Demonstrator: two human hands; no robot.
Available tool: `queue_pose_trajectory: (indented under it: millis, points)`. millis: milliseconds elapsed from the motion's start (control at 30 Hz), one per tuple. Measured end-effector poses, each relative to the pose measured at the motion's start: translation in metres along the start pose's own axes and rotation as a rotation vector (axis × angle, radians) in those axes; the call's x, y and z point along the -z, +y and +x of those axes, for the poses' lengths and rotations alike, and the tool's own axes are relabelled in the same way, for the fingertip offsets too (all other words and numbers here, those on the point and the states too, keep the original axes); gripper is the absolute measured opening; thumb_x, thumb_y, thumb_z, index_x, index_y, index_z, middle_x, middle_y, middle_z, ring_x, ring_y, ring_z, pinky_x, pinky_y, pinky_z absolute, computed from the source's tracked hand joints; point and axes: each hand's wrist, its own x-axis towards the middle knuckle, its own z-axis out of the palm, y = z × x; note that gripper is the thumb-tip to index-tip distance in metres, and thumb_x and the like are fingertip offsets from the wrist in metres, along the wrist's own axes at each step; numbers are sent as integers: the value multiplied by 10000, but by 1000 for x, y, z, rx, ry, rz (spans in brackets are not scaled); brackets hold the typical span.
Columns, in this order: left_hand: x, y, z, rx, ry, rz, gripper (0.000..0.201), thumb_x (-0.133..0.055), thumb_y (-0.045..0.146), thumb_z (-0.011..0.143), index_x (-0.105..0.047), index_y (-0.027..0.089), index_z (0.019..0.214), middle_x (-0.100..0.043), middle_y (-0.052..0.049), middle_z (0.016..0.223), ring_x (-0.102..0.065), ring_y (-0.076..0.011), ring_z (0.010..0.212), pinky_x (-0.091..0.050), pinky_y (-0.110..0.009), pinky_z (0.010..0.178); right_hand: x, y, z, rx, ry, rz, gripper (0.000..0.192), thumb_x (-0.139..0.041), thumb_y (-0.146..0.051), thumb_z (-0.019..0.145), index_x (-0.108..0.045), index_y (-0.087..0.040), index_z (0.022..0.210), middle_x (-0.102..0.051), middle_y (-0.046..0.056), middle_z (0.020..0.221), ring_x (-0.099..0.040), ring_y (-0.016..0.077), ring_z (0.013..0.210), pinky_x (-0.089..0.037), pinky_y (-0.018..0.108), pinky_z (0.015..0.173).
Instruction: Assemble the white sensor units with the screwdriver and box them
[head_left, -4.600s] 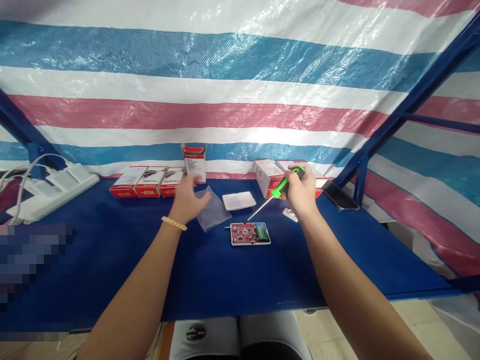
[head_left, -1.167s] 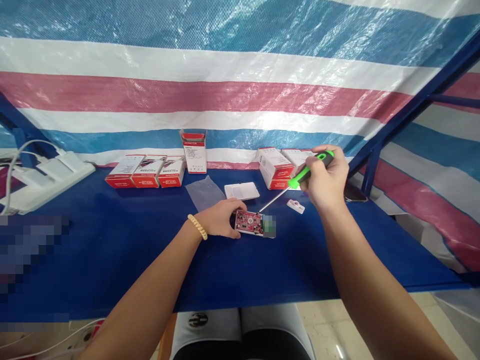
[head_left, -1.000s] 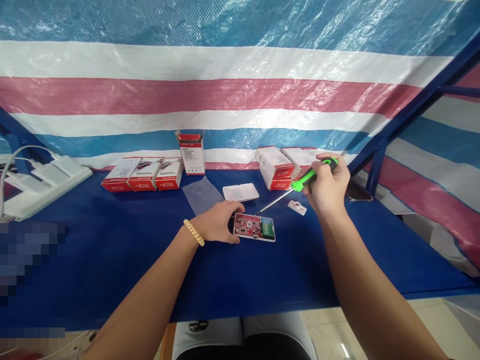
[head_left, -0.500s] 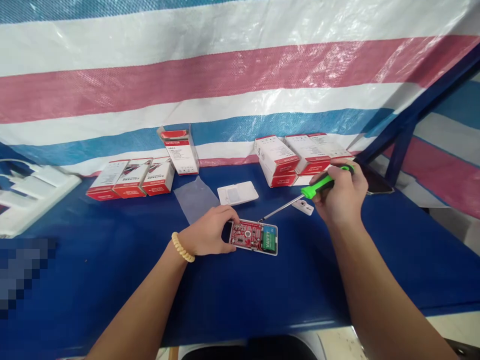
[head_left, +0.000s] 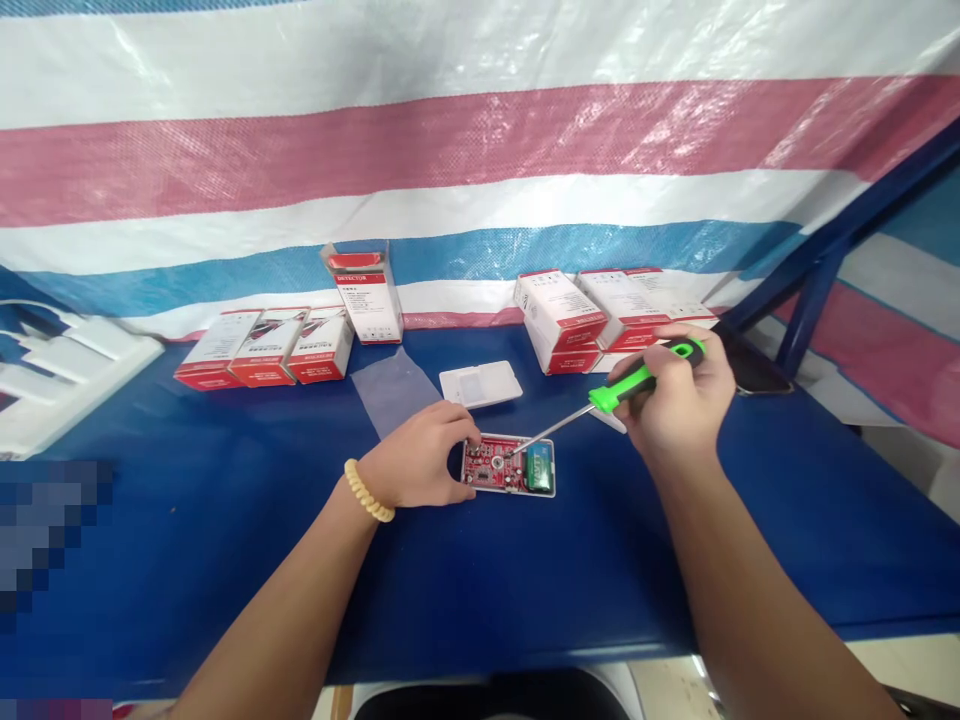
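Observation:
An opened detector base with a red circuit board (head_left: 496, 465) and a green battery (head_left: 538, 467) lies on the blue table (head_left: 225, 520). My left hand (head_left: 420, 458) grips its left end and holds it flat. My right hand (head_left: 675, 400) is closed around the green-and-black handle of a screwdriver (head_left: 637, 378). The metal shaft slants down to the left and its tip rests on the board. The detector's white cover (head_left: 480, 384) lies just behind the board.
A clear plastic bag (head_left: 390, 385) lies left of the cover. Red-and-white boxes (head_left: 266, 346) line the back left, one box (head_left: 364, 292) stands upright, more boxes (head_left: 577, 315) sit at the back right. A white power strip (head_left: 67, 375) is far left, a blue frame post (head_left: 814, 290) far right.
My left hand came down from the air and took hold of the board's left end. The screwdriver tip dropped onto the board. The view tilted down and closer.

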Motion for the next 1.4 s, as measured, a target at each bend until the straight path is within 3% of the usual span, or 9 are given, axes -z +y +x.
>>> queue_pose_trajectory:
  millis: [267, 567, 667, 933, 1400]
  points:
    - [-1, -4, 0, -47, 47, -5, 473, -748, 309, 666, -646, 199, 1114, -556, -73, 1039, -550, -212, 922, -471, -357, 851, -10, -21, -16, 342, -6, -26, 199, -612, -187, 750, -499, -266, 893, -599, -39, 532, -458, 133, 309, -297, 261, 249]
    - [-8, -13, 2, 81, -4, -122, 506, -829, 445, 578, -708, 198, 1002, -559, -73, 1024, -554, -244, 967, -473, -380, 869, -29, -31, -13, 710, -257, -401, 220, -631, -263, 765, -514, -245, 951, -560, -33, 669, -531, 123, 492, -435, 289, 439]
    - [-9, -13, 3, 89, -15, -138, 512, -833, 449, 569, -707, 189, 992, -568, -76, 1010, -557, -252, 968, -469, -390, 877, -37, -33, -15, 816, -284, -491, 202, -626, -286, 764, -516, -243, 928, -547, -24, 707, -522, 120, 534, -447, 297, 489]
    - [-8, -11, 3, 89, -16, -155, 517, -833, 427, 562, -703, 191, 1004, -570, -79, 1035, -560, -255, 977, -476, -372, 859, -42, -23, -20, 732, -387, -536, 244, -602, -310, 811, -476, -252, 1013, -552, -45, 638, -537, 132, 496, -461, 321, 501]
    - [-10, -13, 4, 78, -16, -143, 557, -813, 466, 568, -695, 205, 1046, -557, -84, 1056, -569, -263, 967, -483, -382, 846, -43, -26, -23, 732, -372, -577, 237, -597, -295, 798, -468, -256, 993, -551, -43, 634, -537, 141, 502, -459, 324, 503]
